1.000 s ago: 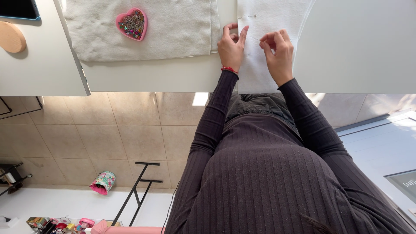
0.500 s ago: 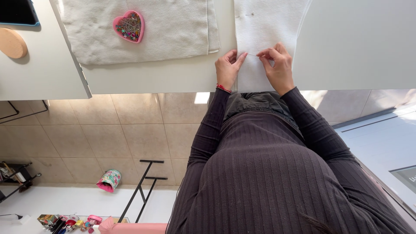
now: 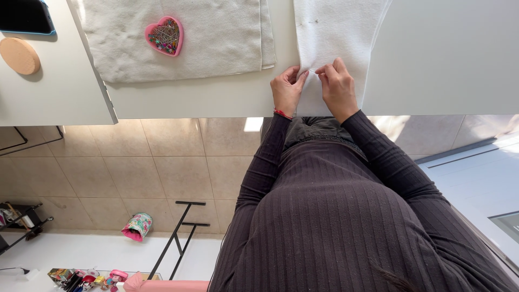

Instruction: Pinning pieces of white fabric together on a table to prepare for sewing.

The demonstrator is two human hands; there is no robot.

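- Left hand [image 3: 287, 91] and right hand [image 3: 339, 89] side by side on the white fabric strip [image 3: 336, 33], right at the near edge of the white tabletop [image 3: 443, 59].
- Both hands curled, fingertips drawn together and nearly meeting. They pinch the cloth around a thin pin [image 3: 312, 70]; which hand actually grips the pin I cannot tell.
- Strip runs from the near edge toward the far edge and out of view. Two small dark marks on it farther up.
- Red bracelet [image 3: 282, 113] on the left wrist, dark ribbed sleeves.
- Folded off-white cloth [image 3: 216, 38] lies just beside the strip, on the left-hand side, flat on the tabletop.
- Pink heart-shaped pin holder [image 3: 164, 35] sits on that cloth, well apart from the hands.
- Round cork coaster [image 3: 19, 55] on the adjoining white surface toward the far-left corner, next to a dark tablet [image 3: 26, 16].
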